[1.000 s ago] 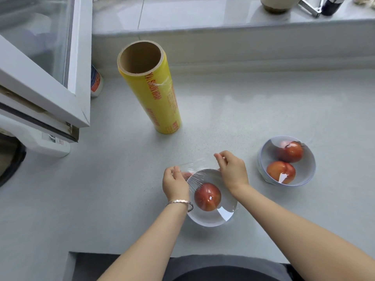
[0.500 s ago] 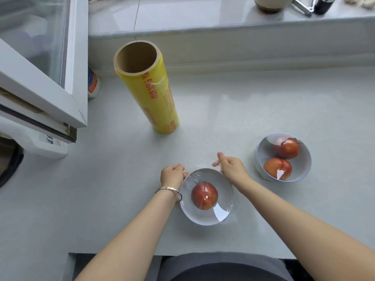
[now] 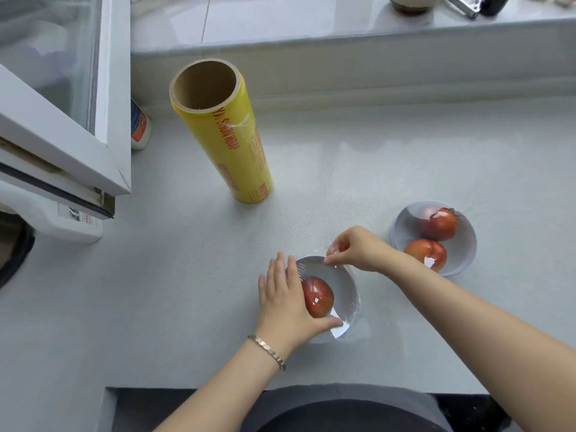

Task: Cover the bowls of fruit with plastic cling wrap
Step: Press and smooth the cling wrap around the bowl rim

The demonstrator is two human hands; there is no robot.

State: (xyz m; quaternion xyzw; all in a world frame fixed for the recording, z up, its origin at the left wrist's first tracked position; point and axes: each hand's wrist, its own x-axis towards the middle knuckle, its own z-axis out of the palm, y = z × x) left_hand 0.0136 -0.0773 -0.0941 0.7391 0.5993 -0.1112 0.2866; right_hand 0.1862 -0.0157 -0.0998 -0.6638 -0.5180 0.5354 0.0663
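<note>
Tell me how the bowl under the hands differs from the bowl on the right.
The near bowl holds one red fruit; the right bowl holds two. The left hand lies flat on the near bowl and the right hand pinches cling wrap at its far rim; no hand touches the right bowl. Both are pale bowls on the counter, with shiny film over red fruit.

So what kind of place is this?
Most likely a home kitchen: a pale worktop with a bowl of red fruit, a yellow cling wrap roll, and a window frame alongside.
</note>
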